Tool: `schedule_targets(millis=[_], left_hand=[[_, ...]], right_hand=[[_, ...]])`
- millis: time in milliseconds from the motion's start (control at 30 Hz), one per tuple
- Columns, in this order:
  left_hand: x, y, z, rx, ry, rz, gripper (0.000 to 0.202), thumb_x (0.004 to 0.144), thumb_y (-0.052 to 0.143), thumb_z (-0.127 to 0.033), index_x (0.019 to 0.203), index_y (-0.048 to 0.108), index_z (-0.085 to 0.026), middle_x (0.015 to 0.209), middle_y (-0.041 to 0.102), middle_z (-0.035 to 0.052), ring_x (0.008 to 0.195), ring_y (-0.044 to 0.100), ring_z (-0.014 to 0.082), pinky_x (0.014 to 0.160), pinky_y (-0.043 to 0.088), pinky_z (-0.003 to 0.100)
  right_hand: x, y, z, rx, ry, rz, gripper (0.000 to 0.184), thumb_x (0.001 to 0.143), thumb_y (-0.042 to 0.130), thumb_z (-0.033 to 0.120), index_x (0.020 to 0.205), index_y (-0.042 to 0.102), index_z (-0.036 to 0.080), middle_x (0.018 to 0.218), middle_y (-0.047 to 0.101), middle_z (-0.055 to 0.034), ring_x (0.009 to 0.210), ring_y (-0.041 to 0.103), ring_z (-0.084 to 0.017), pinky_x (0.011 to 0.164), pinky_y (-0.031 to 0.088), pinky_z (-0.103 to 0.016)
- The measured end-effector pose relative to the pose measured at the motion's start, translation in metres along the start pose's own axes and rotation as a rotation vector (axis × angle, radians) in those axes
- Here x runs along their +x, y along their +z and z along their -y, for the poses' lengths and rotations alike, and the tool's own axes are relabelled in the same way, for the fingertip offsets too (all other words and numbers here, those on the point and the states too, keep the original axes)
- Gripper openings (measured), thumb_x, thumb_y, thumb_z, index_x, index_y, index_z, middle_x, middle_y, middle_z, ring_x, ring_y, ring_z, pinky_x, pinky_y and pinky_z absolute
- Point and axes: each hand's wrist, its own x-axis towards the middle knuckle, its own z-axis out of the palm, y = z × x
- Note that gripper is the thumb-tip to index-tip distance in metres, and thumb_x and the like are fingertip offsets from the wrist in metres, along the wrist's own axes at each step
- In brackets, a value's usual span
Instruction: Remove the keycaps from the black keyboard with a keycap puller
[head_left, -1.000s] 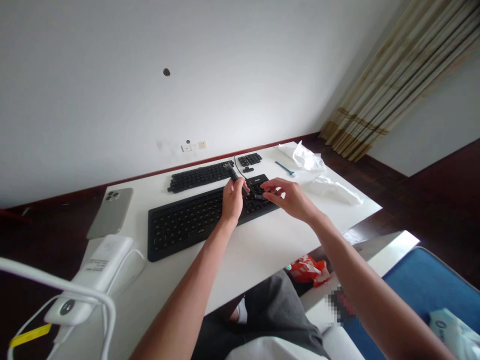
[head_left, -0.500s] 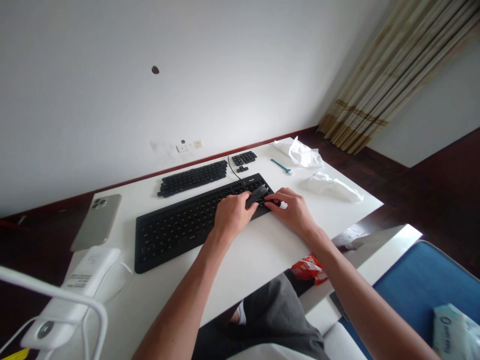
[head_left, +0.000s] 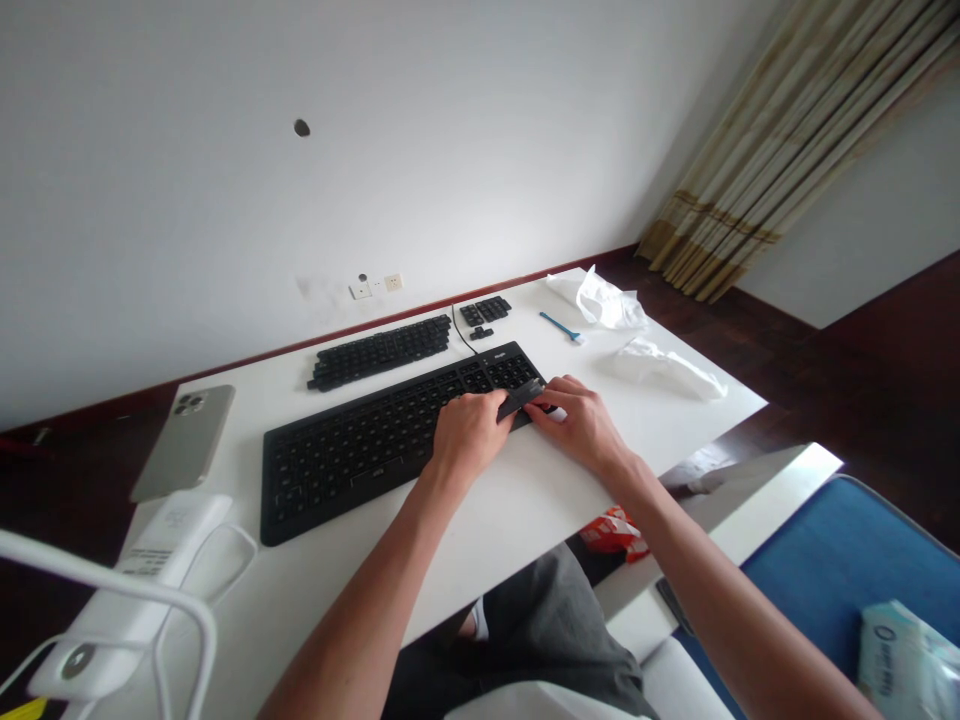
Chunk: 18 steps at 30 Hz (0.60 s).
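At the lower left of the frame a white charger block (head_left: pixel 174 540) lies on the white table (head_left: pixel 510 510), with a grey phone (head_left: pixel 184 440) face down just above it. Right of these, the black keyboard (head_left: pixel 375 450) stretches across the middle of the picture, slanting up towards the right. A row of loose keycaps (head_left: pixel 382 352) lies beyond it, apart from it, and a smaller cluster of keycaps (head_left: pixel 486 310) sits further right.

Both hands meet over the right end of the keyboard. The left hand (head_left: pixel 469 435) is curled shut around the lower-left end of a dark bar (head_left: pixel 523 398). The bar lies low over the keys, its long axis running from lower left to upper right in the frame. It sits between the two hands, so both are at it, but the left holds more of its length. The right hand (head_left: pixel 581 425) comes in from the right with bent fingers. Its fingertips are on the bar's upper-right end, but whether they pinch it or only rest on it I cannot tell.

Further right lie a blue brush (head_left: pixel 562 328) and two crumpled white wrappers (head_left: pixel 611 305), well apart from the hands
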Motion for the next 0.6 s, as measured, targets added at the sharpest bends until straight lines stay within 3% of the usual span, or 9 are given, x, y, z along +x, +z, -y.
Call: schedule_targets(millis=[133, 267, 400, 600], left_hand=[[0.0, -0.002, 0.002, -0.062, -0.015, -0.015, 0.024, 0.104, 0.056, -0.042, 0.103, 0.074, -0.027, 0.093, 0.081, 0.0088, 0.089, 0.079, 0.0298, 0.078, 0.055, 0.033], [0.0, -0.003, 0.003, -0.19, -0.006, -0.096, 0.021, 0.105, 0.054, -0.039, 0.109, 0.069, -0.025, 0.092, 0.081, 0.0078, 0.088, 0.079, 0.0287, 0.076, 0.054, 0.032], [-0.001, -0.003, 0.0, -0.287, 0.033, -0.102, 0.034, 0.1, 0.062, -0.031, 0.132, 0.054, -0.024, 0.094, 0.081, 0.0064, 0.088, 0.079, 0.0302, 0.071, 0.053, 0.031], [-0.003, -0.006, -0.001, -0.372, 0.11, -0.1, 0.038, 0.099, 0.06, -0.03, 0.135, 0.047, -0.025, 0.099, 0.08, 0.0046, 0.085, 0.078, 0.0272, 0.069, 0.051, 0.029]], right_hand=[[-0.003, -0.001, -0.001, 0.027, -0.012, -0.058, 0.015, 0.098, 0.065, 0.025, 0.1, 0.08, 0.024, 0.087, 0.071, -0.0074, 0.084, 0.063, -0.024, 0.078, 0.054, -0.039], [-0.002, -0.003, 0.001, 0.179, 0.116, -0.115, 0.018, 0.097, 0.07, 0.034, 0.107, 0.079, 0.023, 0.081, 0.065, -0.0042, 0.076, 0.059, -0.021, 0.073, 0.052, -0.037], [0.004, 0.003, 0.011, 0.584, 0.228, -0.01, 0.033, 0.094, 0.074, 0.047, 0.112, 0.076, 0.02, 0.08, 0.064, -0.0025, 0.074, 0.059, -0.019, 0.069, 0.052, -0.034], [0.019, 0.007, 0.024, 0.85, 0.248, 0.044, 0.034, 0.089, 0.079, 0.051, 0.105, 0.074, 0.021, 0.092, 0.071, -0.0056, 0.089, 0.069, -0.025, 0.082, 0.059, -0.038]])
